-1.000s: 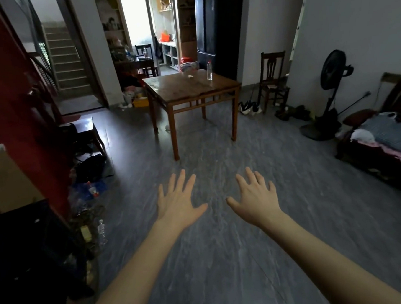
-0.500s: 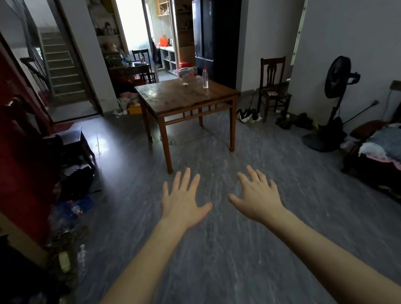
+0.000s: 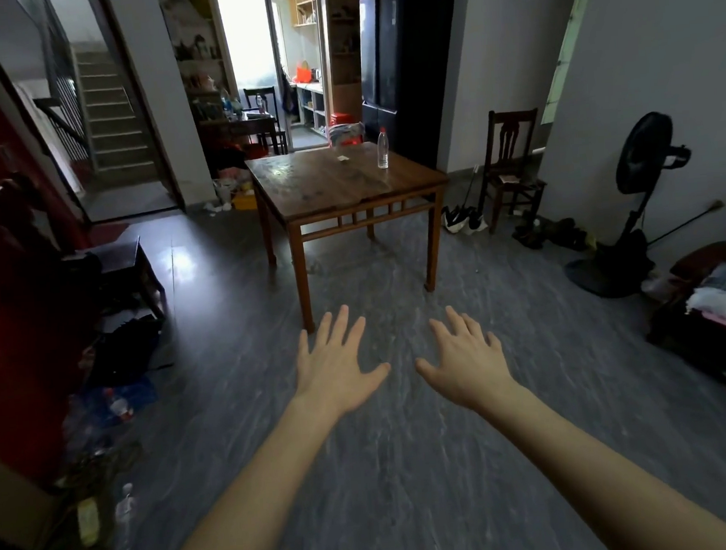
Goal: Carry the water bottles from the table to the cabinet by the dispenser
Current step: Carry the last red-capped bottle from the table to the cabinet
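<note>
One bottle remains on the table, now nearer at twelve o'clock; left hand and right hand stay spread, empty, pickup pending.

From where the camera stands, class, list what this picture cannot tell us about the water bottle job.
- Cabinet and dispenser: not identifiable in the head view.
- Water bottle on the table: too small to read its fill level or label.
- Small pale scrap on the table: too small to name.
- Left hand and right hand: palms face down, undersides hidden.
- Clutter by the left wall: dark and blurred.
</note>
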A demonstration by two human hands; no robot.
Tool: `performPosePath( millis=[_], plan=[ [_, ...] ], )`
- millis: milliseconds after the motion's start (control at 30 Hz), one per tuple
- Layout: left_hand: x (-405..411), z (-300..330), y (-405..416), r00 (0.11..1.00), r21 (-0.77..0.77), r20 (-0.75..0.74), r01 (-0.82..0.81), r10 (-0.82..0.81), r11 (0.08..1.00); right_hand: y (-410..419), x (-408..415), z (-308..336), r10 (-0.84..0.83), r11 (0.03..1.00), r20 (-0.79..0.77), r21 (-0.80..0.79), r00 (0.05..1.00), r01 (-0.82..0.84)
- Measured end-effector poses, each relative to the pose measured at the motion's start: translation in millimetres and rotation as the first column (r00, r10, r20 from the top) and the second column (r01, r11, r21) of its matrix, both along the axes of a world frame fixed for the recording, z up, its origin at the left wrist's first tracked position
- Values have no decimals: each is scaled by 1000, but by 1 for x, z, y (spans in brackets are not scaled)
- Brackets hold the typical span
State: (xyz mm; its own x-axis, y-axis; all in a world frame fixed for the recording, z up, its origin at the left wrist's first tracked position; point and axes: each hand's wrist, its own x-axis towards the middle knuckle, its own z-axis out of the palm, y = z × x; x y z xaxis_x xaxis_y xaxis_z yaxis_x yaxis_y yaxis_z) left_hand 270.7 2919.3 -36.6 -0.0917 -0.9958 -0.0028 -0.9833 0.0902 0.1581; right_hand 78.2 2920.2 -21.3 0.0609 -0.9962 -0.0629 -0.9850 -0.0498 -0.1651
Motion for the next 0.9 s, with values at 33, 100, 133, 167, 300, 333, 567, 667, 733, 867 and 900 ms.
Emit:
performPosePath(
  millis=[33, 100, 133, 167, 300, 333, 567, 667, 733, 867, 900],
  plan=[
    [5, 2, -17, 1000, 0, 0, 2, -2, 1000, -16, 4, 1, 2, 1000, -1, 0, 1000, -2],
    [15, 7, -52, 1000, 1, -5, 10, -10, 1000, -50, 13, 6, -1, 1000, -3, 0, 1000, 1],
    [18, 10, -67, 1000, 4, -9, 17, -17, 1000, -64, 16, 10, 2, 1000, -4, 1, 1000, -2],
    [21, 13, -82, 1000, 9, -10, 25, -25, 1000, -77, 20, 13, 7, 1000, -6, -1, 1000, -7],
    [26, 21, -146, 998, 25, 23, 65, -65, 998, -130, 27, 20, -23, 1000, 14, 5, 1000, 23],
    [26, 22, -160, 997, 29, 30, 76, -77, 997, -141, 26, 20, -33, 999, 14, 13, 999, 32],
    [17, 20, -247, 990, 66, 70, 119, -124, 991, -217, 11, 17, -112, 994, 37, 20, 993, 112],
    [3, 15, -284, 986, 100, 88, 135, -144, 986, -253, -2, 14, -125, 992, 45, 32, 991, 124],
    [-7, 12, -312, 982, 112, 102, 150, -161, 982, -283, -15, 14, -131, 991, 35, 20, 991, 131],
    [-25, 16, -384, 971, 98, 142, 181, -194, 979, -352, -43, 18, -148, 989, 46, -17, 988, 149],
    [-31, 19, -404, 970, 90, 146, 180, -192, 980, -370, -50, 19, -149, 989, 50, -20, 988, 150]
  ],
)
